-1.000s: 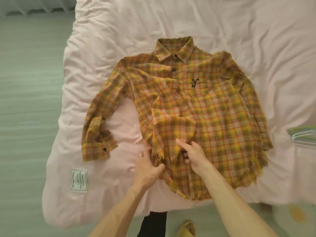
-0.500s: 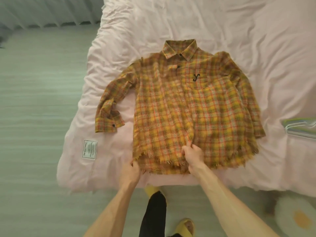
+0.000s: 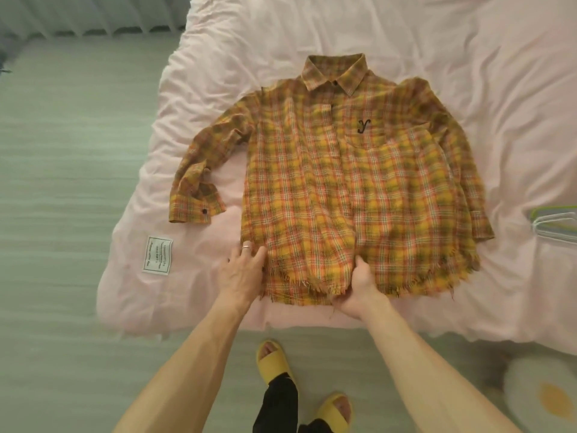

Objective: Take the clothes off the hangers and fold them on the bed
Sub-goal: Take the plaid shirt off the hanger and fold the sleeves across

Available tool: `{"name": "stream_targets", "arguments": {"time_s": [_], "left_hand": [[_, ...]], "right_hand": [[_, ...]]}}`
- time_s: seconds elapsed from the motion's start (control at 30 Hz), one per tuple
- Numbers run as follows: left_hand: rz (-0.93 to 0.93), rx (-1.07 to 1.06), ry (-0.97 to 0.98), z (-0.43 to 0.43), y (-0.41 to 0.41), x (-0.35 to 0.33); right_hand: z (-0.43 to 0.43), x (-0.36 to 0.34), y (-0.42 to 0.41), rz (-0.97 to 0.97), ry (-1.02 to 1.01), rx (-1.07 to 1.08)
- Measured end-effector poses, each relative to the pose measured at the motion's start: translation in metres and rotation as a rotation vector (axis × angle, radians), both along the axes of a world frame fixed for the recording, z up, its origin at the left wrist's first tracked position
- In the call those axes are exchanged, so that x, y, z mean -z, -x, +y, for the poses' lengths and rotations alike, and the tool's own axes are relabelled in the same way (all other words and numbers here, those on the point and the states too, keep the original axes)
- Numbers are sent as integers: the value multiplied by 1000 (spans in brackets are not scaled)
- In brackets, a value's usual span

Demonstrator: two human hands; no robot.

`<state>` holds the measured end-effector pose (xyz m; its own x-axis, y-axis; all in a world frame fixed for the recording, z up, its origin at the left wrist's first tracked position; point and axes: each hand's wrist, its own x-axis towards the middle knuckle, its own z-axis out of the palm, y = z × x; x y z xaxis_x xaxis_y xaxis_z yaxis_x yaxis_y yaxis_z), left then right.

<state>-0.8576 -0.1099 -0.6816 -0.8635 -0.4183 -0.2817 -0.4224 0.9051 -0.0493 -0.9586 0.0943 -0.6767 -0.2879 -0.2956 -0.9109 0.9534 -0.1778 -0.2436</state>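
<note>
Pinching the frayed hem of the shirt (image 3: pixel 312 182) at its middle is the right hand (image 3: pixel 359 287), the left hand (image 3: pixel 242 275) beside it lying straight-fingered against the hem's corner, the shirt itself spread flat beyond them on the bed (image 3: pixel 468 42).

Hangers (image 3: pixel 555 225) partly beyond right edge
</note>
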Motion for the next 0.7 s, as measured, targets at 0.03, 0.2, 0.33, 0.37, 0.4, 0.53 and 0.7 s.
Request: {"name": "stream_targets", "arguments": {"time_s": [0.03,0.2,0.33,0.37,0.4,0.53,0.7], "left_hand": [[1,10,11,-3,1,0],[105,-32,-54,-9,-10,-9],[49,-154,-52,-23,-38,-14],[17,-188,-62,-27,-44,-14],[-15,-223,-74,-32,-47,-15],[-38,-249,-181,-37,-42,-16],[25,-425,-267,-19,-34,-17]], "right_hand": [[0,-3,2,19,45,-49],[-4,-22,-2,260,-136,-167],[4,-8,-36,592,-713,-569],[9,0,-47,611,-781,-680],[13,7,-54,613,-840,-756],[19,18,-56,648,-904,-830],[21,10,-49,667,-971,-925]]}}
